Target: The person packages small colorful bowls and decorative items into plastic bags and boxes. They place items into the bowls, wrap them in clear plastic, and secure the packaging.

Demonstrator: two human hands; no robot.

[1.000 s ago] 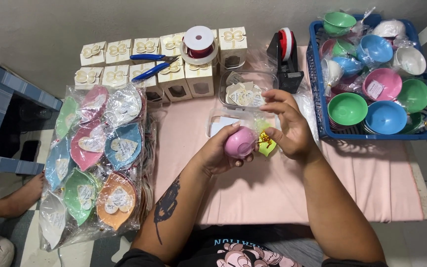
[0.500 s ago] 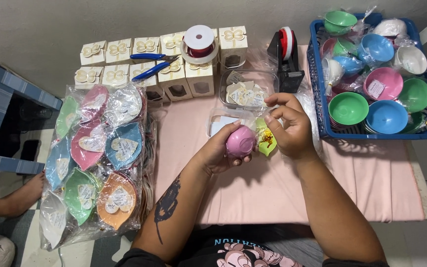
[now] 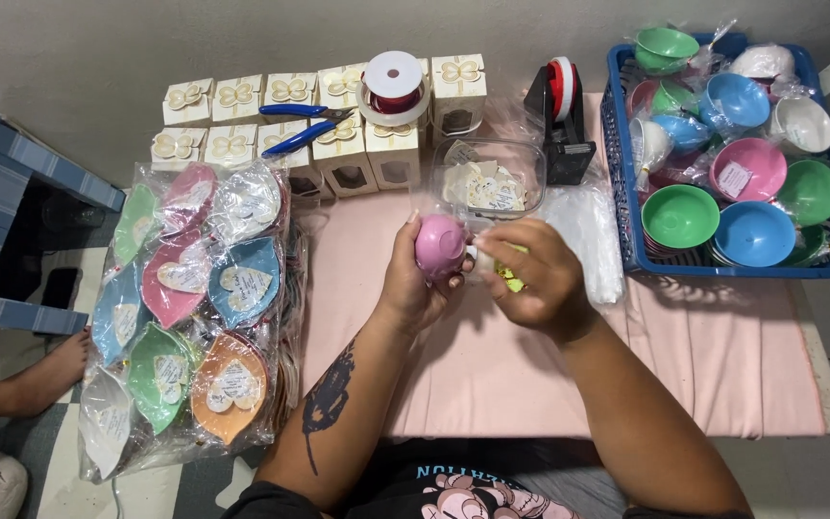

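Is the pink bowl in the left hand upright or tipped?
Tipped: the pink bowl shows its rounded underside, gripped by the left hand.

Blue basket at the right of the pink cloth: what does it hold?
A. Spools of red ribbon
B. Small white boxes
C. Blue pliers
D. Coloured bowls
D: the blue basket is filled with coloured bowls in green, blue, pink and white, some in clear wrap.

pink bowl (image 3: 440,245) | blue basket (image 3: 626,231) | pink cloth (image 3: 492,375) | cream boxes (image 3: 338,144)
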